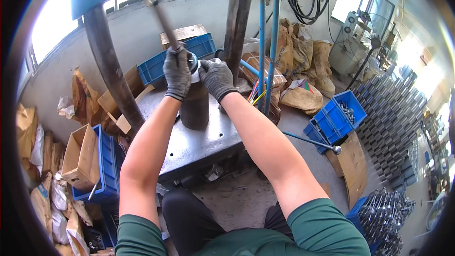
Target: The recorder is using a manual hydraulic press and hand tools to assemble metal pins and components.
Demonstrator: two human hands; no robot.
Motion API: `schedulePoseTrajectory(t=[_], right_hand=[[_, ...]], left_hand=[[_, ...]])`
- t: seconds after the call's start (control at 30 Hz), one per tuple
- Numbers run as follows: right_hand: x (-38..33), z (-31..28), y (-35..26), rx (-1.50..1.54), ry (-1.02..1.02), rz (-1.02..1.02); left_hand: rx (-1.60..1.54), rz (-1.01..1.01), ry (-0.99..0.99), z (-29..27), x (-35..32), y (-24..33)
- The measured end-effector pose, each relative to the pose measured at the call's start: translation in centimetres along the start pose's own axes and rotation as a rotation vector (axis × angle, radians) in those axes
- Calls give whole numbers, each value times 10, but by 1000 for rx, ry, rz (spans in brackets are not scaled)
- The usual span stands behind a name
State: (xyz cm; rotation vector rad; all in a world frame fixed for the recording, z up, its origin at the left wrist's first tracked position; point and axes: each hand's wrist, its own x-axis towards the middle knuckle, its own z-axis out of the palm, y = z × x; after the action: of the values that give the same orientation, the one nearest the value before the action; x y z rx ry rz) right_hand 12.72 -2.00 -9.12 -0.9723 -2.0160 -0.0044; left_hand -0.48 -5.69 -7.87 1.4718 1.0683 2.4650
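– Left hand [177, 73] first: loose or holding on?

– Wrapped snugly round a long dark rod [163, 21], inside a grey glove.

– Pointing which way?

– Up and a bit to the left. Too blurry at the far end to name.

– And with the right hand [217, 77]?

– Grey glove too, fingers bent, up against the side of a pale round piece [195, 75]. Gripping it or just touching it? Hard to tell.

– Round piece where?

– Right between both hands, above a fat dark cylinder [194, 114].

– And under that?

– Shiny metal counter [208, 144], with the cylinder standing up straight on it, back from the front edge. Two little holes closer to that edge.

– Past the back edge?

– Long blue crate [151, 72], with cardboard by it.

– By the left edge?

– Thick dark post [111, 61], going up.

– Past the right edge?

– Thin blue bar [310, 141] with a round knob. Farther off, blue bins [332, 123] with small metal bits in the top one.
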Motion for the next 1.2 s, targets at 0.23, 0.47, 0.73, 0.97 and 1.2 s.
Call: schedulePoseTrajectory(t=[0.23,0.47,0.73,0.97,1.2], right_hand=[[-6,-13,-8,79,-6,27],[0,-20,-14,-56,-24,-50],[9,-25,-16,-81,-116,-6],[11,-23,-17,-85,-111,-35],[-57,-43,12,195,70,-330]], left_hand=[[-232,140,131,-13,-4,-12],[-331,79,66,-16,0,-2],[-434,76,82,-14,-2,2],[-434,-12,63,-15,5,-6],[-192,-120,-35,10,32,9]])
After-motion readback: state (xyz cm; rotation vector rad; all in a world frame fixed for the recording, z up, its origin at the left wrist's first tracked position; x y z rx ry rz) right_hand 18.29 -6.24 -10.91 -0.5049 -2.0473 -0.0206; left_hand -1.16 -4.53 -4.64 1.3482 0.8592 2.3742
